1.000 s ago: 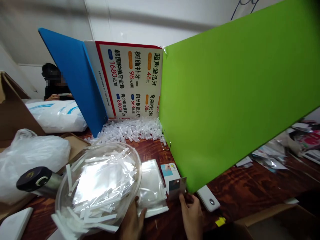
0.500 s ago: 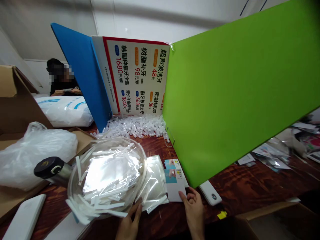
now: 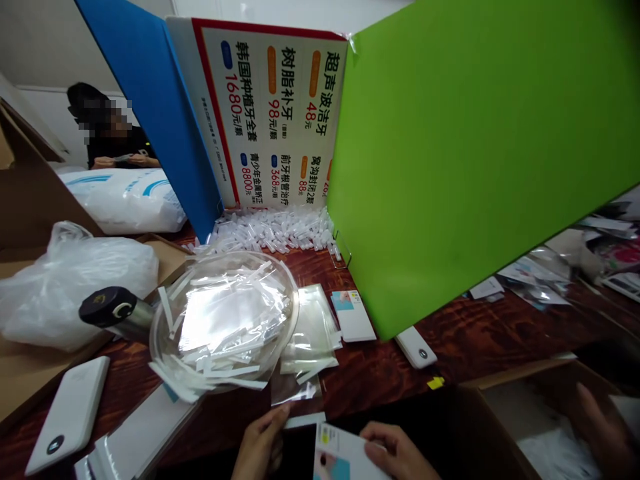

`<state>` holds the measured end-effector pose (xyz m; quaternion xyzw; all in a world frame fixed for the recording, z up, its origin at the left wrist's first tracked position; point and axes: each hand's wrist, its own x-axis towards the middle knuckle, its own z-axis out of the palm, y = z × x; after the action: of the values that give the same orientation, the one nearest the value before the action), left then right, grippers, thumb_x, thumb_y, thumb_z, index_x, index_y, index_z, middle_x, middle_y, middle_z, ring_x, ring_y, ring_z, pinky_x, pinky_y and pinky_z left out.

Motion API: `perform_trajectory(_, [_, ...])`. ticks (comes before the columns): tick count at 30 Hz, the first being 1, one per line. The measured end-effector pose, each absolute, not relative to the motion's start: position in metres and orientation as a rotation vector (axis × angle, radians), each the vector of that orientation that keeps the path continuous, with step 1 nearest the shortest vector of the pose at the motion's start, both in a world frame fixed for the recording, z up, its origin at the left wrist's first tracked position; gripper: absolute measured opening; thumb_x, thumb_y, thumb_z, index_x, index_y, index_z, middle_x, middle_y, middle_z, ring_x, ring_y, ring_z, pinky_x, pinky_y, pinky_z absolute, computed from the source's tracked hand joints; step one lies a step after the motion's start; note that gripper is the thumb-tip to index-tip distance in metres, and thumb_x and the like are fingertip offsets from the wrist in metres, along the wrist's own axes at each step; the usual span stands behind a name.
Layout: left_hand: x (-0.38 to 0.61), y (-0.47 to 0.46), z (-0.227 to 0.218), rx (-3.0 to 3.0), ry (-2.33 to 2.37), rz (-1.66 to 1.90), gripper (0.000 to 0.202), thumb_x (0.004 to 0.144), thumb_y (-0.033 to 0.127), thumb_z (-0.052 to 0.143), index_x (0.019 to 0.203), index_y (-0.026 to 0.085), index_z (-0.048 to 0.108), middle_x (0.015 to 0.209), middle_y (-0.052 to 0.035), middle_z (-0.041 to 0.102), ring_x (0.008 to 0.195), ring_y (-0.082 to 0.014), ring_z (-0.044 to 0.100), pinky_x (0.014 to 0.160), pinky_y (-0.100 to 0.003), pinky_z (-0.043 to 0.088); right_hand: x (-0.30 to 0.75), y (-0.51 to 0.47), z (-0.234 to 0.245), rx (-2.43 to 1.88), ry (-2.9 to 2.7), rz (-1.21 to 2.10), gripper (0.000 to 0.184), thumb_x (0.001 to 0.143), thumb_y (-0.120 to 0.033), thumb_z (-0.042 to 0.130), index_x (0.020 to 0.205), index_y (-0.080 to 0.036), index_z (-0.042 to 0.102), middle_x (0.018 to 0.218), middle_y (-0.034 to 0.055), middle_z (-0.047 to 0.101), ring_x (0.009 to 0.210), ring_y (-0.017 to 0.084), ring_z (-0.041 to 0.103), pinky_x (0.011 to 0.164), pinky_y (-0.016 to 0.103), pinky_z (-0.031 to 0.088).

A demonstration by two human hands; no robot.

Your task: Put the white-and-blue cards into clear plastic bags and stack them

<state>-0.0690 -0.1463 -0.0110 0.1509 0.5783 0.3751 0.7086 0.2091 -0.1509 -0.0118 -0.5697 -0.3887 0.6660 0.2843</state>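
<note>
My left hand [image 3: 261, 443] pinches a clear plastic bag [image 3: 296, 390] with a white strip along its near end, just below the table's front edge. To the right, my right hand [image 3: 397, 453] grips a white printed card [image 3: 337, 445] with a light-blue picture and a yellow mark; the card's lower part is cut off by the frame. Beyond the hands lies a stack of flat clear bags [image 3: 311, 327], partly against a round clear tub [image 3: 295, 310] full of bags and white strips. Similar printed cards [image 3: 356, 323] rest beside that stack.
Tall blue [image 3: 150, 100], printed [image 3: 275, 113] and green [image 3: 440, 160] panels stand around a pile of small white tubes [image 3: 275, 229]. A black-lidded bottle [image 3: 107, 308], white power banks [image 3: 70, 413] and open cardboard boxes surround this spot. A person [image 3: 107, 133] sits behind. At lower right, a blurred hand [image 3: 597, 420] shows.
My right hand has moved down toward me with a card from the stack. My left hand has drawn a clear bag toward the table's edge. The view has tilted downward.
</note>
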Motion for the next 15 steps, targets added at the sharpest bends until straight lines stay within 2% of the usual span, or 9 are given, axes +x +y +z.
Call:
perform_trajectory(2, [-0.067,-0.152,-0.016,0.300,1.277,0.819,0.086,0.053,0.073,0.081,0.111,0.010,0.076,0.044,0.0157,0.016,0.040,-0.0033,0.013,0.040,-0.017,0.009,0.203,-0.162,-0.018,-1.578,-1.122,1.731,0.048,0.058,-0.062,0.080,0.074,-0.017,0.074,0.070,0.0031,0.066,0.065,0.019,0.059,0.058,0.026,0.045])
perform_trajectory(4, [-0.067,-0.156,-0.017,0.300,1.286,0.810,0.087,0.055,0.073,0.080,0.115,0.011,0.075,0.043,0.0154,0.018,0.039,-0.0036,0.017,0.039,-0.016,0.012,0.194,-0.168,-0.019,-1.613,-1.139,1.681,0.048,0.059,-0.062,0.079,0.074,-0.018,0.074,0.074,0.0032,0.066,0.069,0.021,0.060,0.061,0.028,0.047])
perform_trajectory(6, [-0.068,-0.161,-0.015,0.341,1.276,0.820,0.078,0.058,0.069,0.081,0.110,0.012,0.077,0.042,0.0106,0.034,0.040,-0.0070,0.037,0.041,-0.017,0.029,0.184,-0.168,-0.014,-1.607,-1.114,1.676,0.049,0.062,-0.064,0.075,0.075,-0.017,0.073,0.071,0.0023,0.064,0.067,0.020,0.058,0.060,0.027,0.046])
perform_trajectory(8, [-0.070,-0.165,-0.013,0.430,1.242,0.836,0.065,0.062,0.064,0.082,0.102,0.013,0.080,0.057,-0.0006,0.061,0.064,-0.0174,0.063,0.060,-0.025,0.049,0.177,-0.165,-0.007,-1.577,-1.064,1.673,0.049,0.067,-0.065,0.071,0.077,-0.016,0.073,0.070,0.0018,0.062,0.066,0.018,0.055,0.058,0.025,0.042])
perform_trajectory(9, [-0.072,-0.167,-0.013,0.483,1.223,0.832,0.061,0.062,0.061,0.083,0.100,0.013,0.080,0.070,-0.0054,0.070,0.078,-0.0223,0.068,0.071,-0.029,0.052,0.175,-0.163,-0.004,-1.561,-1.048,1.672,0.050,0.069,-0.065,0.070,0.079,-0.016,0.073,0.070,0.0018,0.062,0.065,0.017,0.053,0.058,0.024,0.041])
perform_trajectory(10, [-0.073,-0.169,-0.014,0.536,1.210,0.817,0.060,0.062,0.059,0.085,0.101,0.012,0.080,0.078,-0.0079,0.074,0.086,-0.0248,0.068,0.077,-0.031,0.051,0.174,-0.162,-0.002,-1.551,-1.050,1.673,0.049,0.071,-0.064,0.069,0.080,-0.016,0.073,0.071,0.0019,0.062,0.066,0.017,0.053,0.058,0.024,0.040])
perform_trajectory(11, [-0.075,-0.171,-0.015,0.584,1.203,0.789,0.062,0.060,0.057,0.086,0.104,0.013,0.079,0.081,-0.0083,0.075,0.085,-0.0247,0.068,0.077,-0.031,0.051,0.175,-0.161,-0.002,-1.551,-1.073,1.671,0.049,0.072,-0.064,0.068,0.080,-0.016,0.073,0.073,0.0022,0.063,0.067,0.017,0.053,0.059,0.025,0.040])
perform_trajectory(13, [-0.077,-0.173,-0.019,0.628,1.197,0.739,0.072,0.056,0.057,0.089,0.111,0.013,0.076,0.079,-0.0065,0.074,0.072,-0.0191,0.065,0.069,-0.027,0.048,0.180,-0.161,-0.004,-1.581,-1.167,1.654,0.050,0.071,-0.064,0.069,0.081,-0.016,0.075,0.077,0.0036,0.066,0.072,0.020,0.056,0.065,0.027,0.043])
perform_trajectory(15, [-0.077,-0.174,-0.021,0.604,1.218,0.703,0.080,0.057,0.067,0.083,0.115,0.013,0.073,0.073,-0.0045,0.072,0.056,-0.0122,0.055,0.056,-0.023,0.041,0.188,-0.163,-0.010,-1.628,-1.276,1.637,0.050,0.071,-0.063,0.070,0.084,-0.016,0.077,0.084,0.0059,0.069,0.081,0.024,0.059,0.075,0.032,0.046])
